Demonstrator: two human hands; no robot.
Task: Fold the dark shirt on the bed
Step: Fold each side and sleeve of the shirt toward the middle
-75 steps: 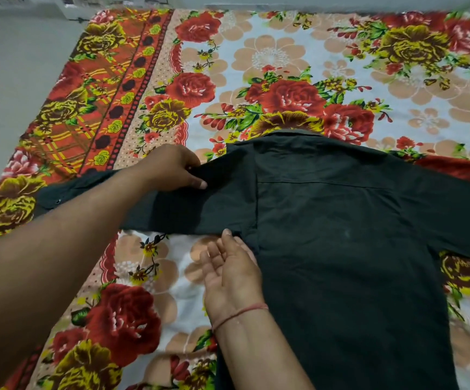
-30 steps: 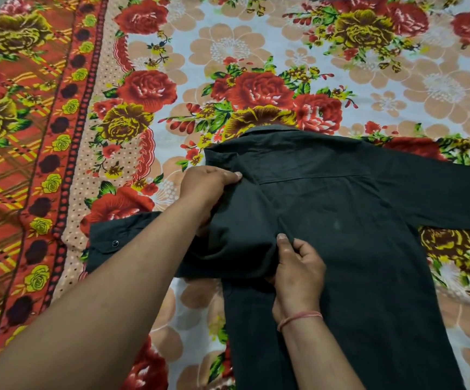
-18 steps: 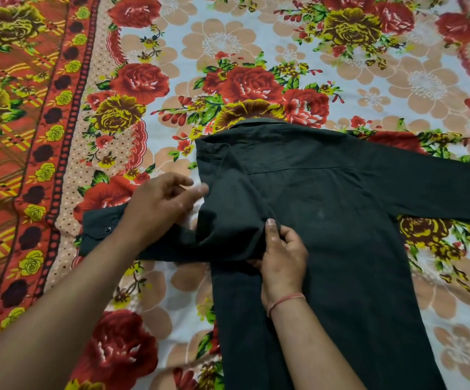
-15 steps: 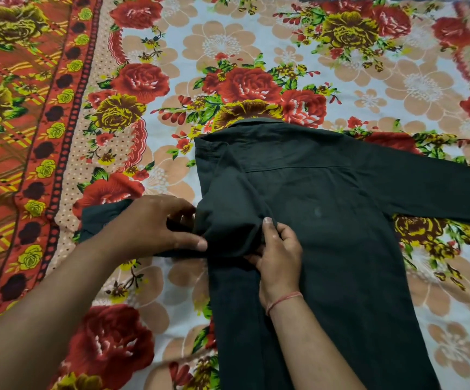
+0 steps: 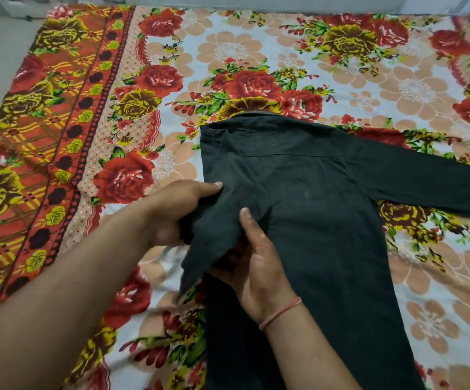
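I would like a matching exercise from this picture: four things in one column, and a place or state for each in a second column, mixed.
Column one:
1. left sleeve
2. right sleeve
3. collar
4. red thread

Column two:
A. lies flat, stretched out over the bedsheet
B. around the right wrist
C. at the far end of the shirt
D. bunched, gripped by the left hand and right hand

Pairs: 1-D, 2-A, 3-C, 4-B
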